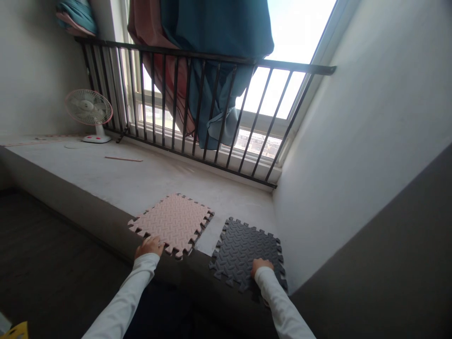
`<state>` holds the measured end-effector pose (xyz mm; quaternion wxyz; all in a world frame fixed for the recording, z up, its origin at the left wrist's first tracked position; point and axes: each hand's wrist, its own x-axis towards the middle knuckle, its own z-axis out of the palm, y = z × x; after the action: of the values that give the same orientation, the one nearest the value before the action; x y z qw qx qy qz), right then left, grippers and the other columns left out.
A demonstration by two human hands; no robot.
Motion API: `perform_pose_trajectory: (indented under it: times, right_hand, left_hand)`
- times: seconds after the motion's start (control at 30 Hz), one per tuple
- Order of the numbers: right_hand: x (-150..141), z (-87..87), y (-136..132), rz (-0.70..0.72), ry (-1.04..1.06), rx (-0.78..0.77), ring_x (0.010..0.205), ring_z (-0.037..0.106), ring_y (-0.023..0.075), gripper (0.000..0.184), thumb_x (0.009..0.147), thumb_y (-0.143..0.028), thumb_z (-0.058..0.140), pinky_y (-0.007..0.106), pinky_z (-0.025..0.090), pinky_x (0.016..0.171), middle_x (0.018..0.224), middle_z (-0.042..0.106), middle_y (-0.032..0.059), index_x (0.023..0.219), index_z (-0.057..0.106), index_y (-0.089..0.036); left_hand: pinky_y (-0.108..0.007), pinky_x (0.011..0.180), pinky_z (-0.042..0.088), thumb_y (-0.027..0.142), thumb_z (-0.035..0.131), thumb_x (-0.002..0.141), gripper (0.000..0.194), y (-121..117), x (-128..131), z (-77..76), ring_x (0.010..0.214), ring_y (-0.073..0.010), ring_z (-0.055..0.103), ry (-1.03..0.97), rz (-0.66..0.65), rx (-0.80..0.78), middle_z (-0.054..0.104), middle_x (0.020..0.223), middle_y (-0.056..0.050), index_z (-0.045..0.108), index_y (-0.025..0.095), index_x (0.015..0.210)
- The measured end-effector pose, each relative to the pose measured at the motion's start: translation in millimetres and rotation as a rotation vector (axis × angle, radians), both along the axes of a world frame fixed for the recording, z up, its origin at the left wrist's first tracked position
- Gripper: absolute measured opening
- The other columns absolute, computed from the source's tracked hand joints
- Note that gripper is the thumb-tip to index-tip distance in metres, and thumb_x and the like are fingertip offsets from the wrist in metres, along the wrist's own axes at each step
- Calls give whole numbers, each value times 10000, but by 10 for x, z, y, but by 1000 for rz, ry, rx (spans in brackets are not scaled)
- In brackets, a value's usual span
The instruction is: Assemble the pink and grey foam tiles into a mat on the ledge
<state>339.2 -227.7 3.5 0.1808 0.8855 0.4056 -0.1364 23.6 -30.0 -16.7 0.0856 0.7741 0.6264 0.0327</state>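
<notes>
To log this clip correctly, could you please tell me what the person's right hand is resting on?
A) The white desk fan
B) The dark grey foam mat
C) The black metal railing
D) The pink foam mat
B. The right hand lies on the near part of the dark grey foam mat, while the left hand is at the pink foam mat.

Pink foam tile (172, 224) beside grey tile (246, 254)

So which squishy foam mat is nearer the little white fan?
The pale pink interlocking foam mat, at the person's left hand, is nearer the white electric fan; the dark grey foam mat, under the right hand, sits farther off beside the wall.
</notes>
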Motion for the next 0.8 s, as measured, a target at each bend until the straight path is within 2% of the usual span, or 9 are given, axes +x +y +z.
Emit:
perform_pose_trajectory:
  times: [0.23,0.8]
  right_hand:
    - [-2,-5,-2,3,-6,-6,1043,506,253,349,669,-210,513,393,408,848,1079,586,136,1004,603,-174]
    - [3,-45,-30,6,-16,12,1046,500,260,359,692,-243,493,391,400,850,1090,576,145,1026,592,-156]
  left_hand:
    - [-369,774,396,369,342,730,416,-11,70,44,1031,-242,493,26,106,-137,563,1115,-120,547,172,1032]
    - [-353,764,400,335,350,738,362,-14,95,73,997,-239,524,41,52,-168,596,1050,-137,581,173,964]
